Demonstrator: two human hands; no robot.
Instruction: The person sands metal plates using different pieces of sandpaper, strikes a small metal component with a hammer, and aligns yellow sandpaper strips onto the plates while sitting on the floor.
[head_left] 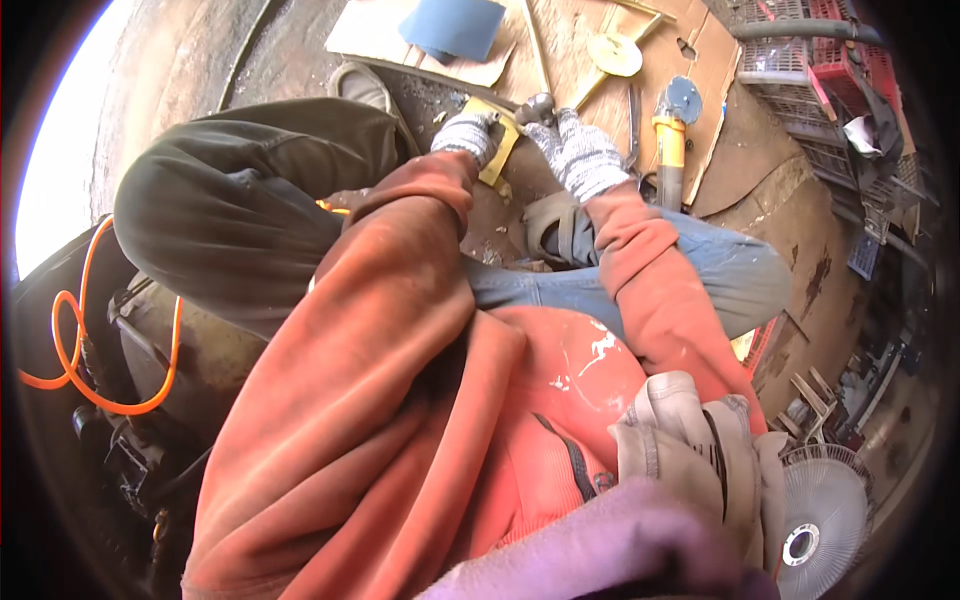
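Both my hands wear grey-and-white knitted gloves. My left hand (pixel 466 139) is closed at the edge of a flat yellow metal piece (pixel 497 166), its fingers curled and partly hidden. Just to the right, my right hand (pixel 582 158) has its fingertips closed against a dark, rounded metal lump (pixel 538 106), whose exact kind I cannot make out. A thin, light-coloured rod (pixel 537 48) runs away from that lump toward the far edge. Beyond my right hand, a yellow bar with a pale round disc (pixel 615 54) rests on the cardboard (pixel 572 22).
A yellow angle grinder (pixel 669 145) with a blue-grey disc stands right of my right hand. A blue sheet (pixel 452 28) lies at the back. Red crates (pixel 845 70) stand far right, a fan (pixel 822 520) near right. An orange hose (pixel 128 408) coils at left.
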